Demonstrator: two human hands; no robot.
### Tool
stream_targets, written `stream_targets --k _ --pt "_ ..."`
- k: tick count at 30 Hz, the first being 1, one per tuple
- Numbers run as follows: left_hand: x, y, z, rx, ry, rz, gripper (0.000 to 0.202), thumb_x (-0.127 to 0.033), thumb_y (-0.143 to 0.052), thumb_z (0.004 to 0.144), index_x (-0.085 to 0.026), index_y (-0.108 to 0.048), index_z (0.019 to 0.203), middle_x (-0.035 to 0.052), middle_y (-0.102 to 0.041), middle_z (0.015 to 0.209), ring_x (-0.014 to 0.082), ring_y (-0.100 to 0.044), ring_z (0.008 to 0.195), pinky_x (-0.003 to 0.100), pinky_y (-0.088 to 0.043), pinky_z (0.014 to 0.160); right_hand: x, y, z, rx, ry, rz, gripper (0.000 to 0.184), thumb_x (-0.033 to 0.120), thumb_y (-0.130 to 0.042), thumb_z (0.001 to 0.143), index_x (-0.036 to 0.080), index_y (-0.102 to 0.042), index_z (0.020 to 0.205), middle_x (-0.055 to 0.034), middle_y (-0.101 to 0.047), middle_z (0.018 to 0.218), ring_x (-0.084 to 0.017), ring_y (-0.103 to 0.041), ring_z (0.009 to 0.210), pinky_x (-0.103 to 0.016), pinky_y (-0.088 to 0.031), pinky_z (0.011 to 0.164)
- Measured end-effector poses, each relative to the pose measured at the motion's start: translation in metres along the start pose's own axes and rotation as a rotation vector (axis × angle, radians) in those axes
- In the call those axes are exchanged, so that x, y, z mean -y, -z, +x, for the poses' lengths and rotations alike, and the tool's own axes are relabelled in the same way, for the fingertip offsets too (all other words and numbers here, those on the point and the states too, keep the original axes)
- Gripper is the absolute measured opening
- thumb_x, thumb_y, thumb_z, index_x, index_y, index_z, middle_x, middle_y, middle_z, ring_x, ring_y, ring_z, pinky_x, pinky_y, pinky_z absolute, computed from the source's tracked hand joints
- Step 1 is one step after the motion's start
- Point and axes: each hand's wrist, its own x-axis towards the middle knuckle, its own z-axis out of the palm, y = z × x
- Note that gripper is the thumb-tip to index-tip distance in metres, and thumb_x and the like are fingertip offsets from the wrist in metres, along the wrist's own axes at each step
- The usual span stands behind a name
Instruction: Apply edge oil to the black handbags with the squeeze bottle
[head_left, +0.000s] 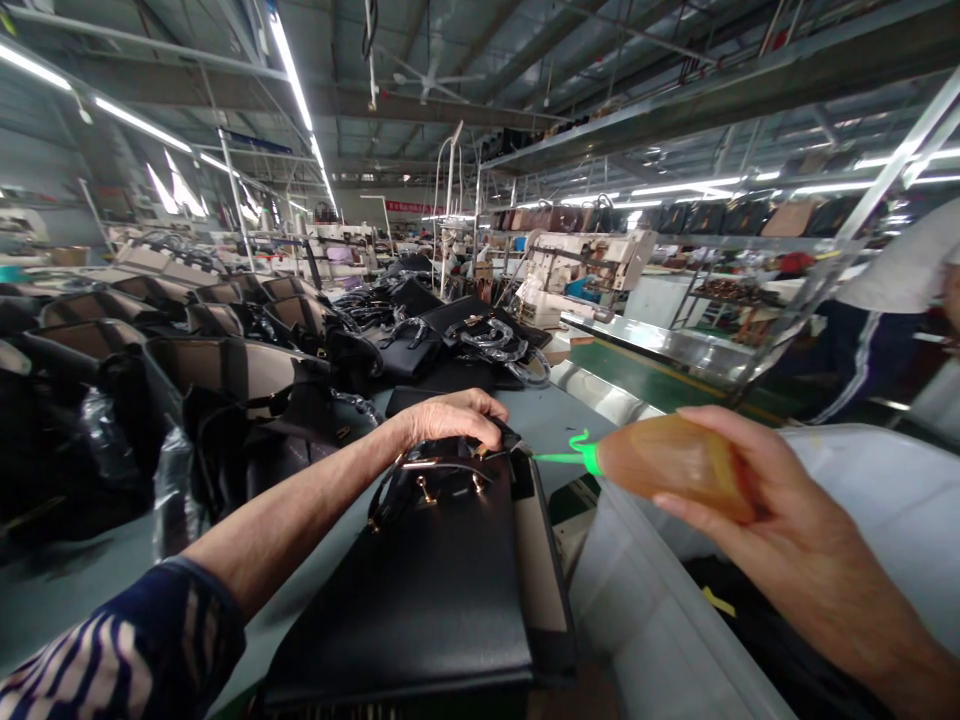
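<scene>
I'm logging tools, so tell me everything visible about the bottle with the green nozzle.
The bottle looks like soft plastic, rounded and amber-brown, with a bright green cap tapering into a long, thin nozzle and a curled green strip above it. The right hand holds it nearly horizontal, around its base end. The nozzle points left toward the black bag; whether it touches is unclear.

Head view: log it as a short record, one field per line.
left hand: at the top of the black bag, fingertips partly hidden
right hand: wrapped around an amber bottle
green nozzle: points at the bag's upper right corner; contact unclear
bag hardware: gold-coloured studs below a handle
right of bag: white bin
left: many dark bags with beige panels
background: sewing machine; another person at far right
</scene>
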Motion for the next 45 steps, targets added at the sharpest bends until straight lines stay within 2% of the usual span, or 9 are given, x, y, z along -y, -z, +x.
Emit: stream_targets --k 3,9,16,21,33,40,45 --pt "0.001 0.000 0.000 0.008 -0.001 -0.011 0.009 -0.020 -0.061 0.059 -0.016 -0.053 0.059 -0.0039 -0.052 0.051 0.0088 -0.045 0.043 0.019 -0.032 0.039 0.002 -0.001 0.002 0.002 -0.020 0.000 0.048 0.058 -0.061 0.082 0.032 -0.050 0.121 -0.0012 -0.057 0.113 -0.024 -0.060 0.096 -0.034 -0.052 0.084" --pt "0.005 -0.001 0.001 0.024 -0.006 -0.034 0.009 -0.021 -0.061 0.060 -0.016 -0.053 0.062 -0.0028 -0.054 0.054 0.0102 -0.047 0.046 0.020 -0.034 0.041 0.004 -0.006 0.006 0.033 -0.027 0.039 0.048 0.054 -0.062 0.082 0.029 -0.050 0.121 -0.0036 -0.058 0.113 -0.026 -0.059 0.096 -0.042 -0.049 0.090" --pt "0.005 -0.004 -0.001 0.038 -0.021 -0.045 0.007 -0.019 -0.061 0.063 -0.016 -0.054 0.064 -0.0026 -0.053 0.055 0.0099 -0.048 0.047 0.021 -0.035 0.043 0.005 -0.003 0.009 0.081 -0.049 0.063 0.049 0.053 -0.063 0.080 0.029 -0.051 0.121 -0.0032 -0.059 0.111 -0.026 -0.060 0.093 -0.042 -0.048 0.090" --pt "0.008 -0.004 -0.001 0.041 -0.025 -0.081 0.007 -0.019 -0.061 0.064 -0.016 -0.054 0.066 -0.0030 -0.053 0.055 0.0102 -0.048 0.046 0.020 -0.034 0.041 0.009 0.002 0.010 0.099 -0.047 0.040 0.049 0.055 -0.063 0.081 0.032 -0.050 0.122 -0.0010 -0.059 0.112 -0.025 -0.060 0.092 -0.039 -0.049 0.088" --pt "0.001 -0.009 -0.003 0.017 0.014 -0.063 0.006 -0.018 -0.060 0.061 -0.015 -0.057 0.065 -0.0030 -0.054 0.054 0.0097 -0.048 0.046 0.019 -0.035 0.040 0.018 0.016 0.011 0.099 0.015 -0.040 0.048 0.062 -0.058 0.082 0.032 -0.053 0.119 0.0011 -0.065 0.108 -0.022 -0.064 0.087 -0.027 -0.055 0.072" --pt "0.004 -0.007 -0.001 0.032 -0.022 -0.031 0.009 -0.022 -0.061 0.063 -0.016 -0.055 0.064 -0.0031 -0.053 0.055 0.0100 -0.049 0.047 0.019 -0.036 0.042 0.020 0.021 0.007 0.148 0.014 -0.056 0.049 0.061 -0.060 0.081 0.034 -0.053 0.120 0.0032 -0.064 0.107 -0.021 -0.065 0.082 -0.028 -0.055 0.077" --pt "0.008 -0.006 -0.001 0.026 -0.023 -0.032 0.009 -0.023 -0.061 0.065 -0.016 -0.057 0.067 -0.0029 -0.054 0.056 0.0109 -0.051 0.048 0.019 -0.038 0.043 0.021 0.024 0.003 0.152 0.007 -0.041 0.048 0.062 -0.060 0.080 0.036 -0.052 0.120 0.0050 -0.065 0.105 -0.020 -0.065 0.084 -0.022 -0.056 0.070"
